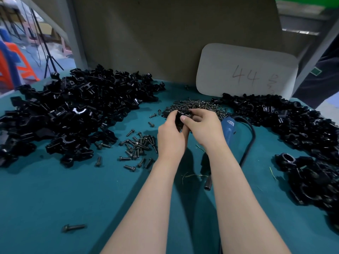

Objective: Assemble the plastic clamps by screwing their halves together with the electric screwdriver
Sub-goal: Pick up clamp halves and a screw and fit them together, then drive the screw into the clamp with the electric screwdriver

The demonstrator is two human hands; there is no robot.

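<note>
— Both hands busy?
— Yes: left hand (171, 133) and right hand (201, 125) pinch one black plastic clamp (178, 119) above the teal desk's (73, 189) middle; the blue electric screwdriver (228, 127) lies beside them, ungripped

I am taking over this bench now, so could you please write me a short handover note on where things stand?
Left hand and right hand: both grip one black clamp above the teal mat.
Electric screwdriver: lies unheld on the mat, beside the right hand.
Clamp halves: large pile left, second pile right.
Bolts lie left of the hands, small screws behind them.
Done: the near-right heap seems assembled, one closed ring showing.
Left: screw this clamp, then the piles.
</note>
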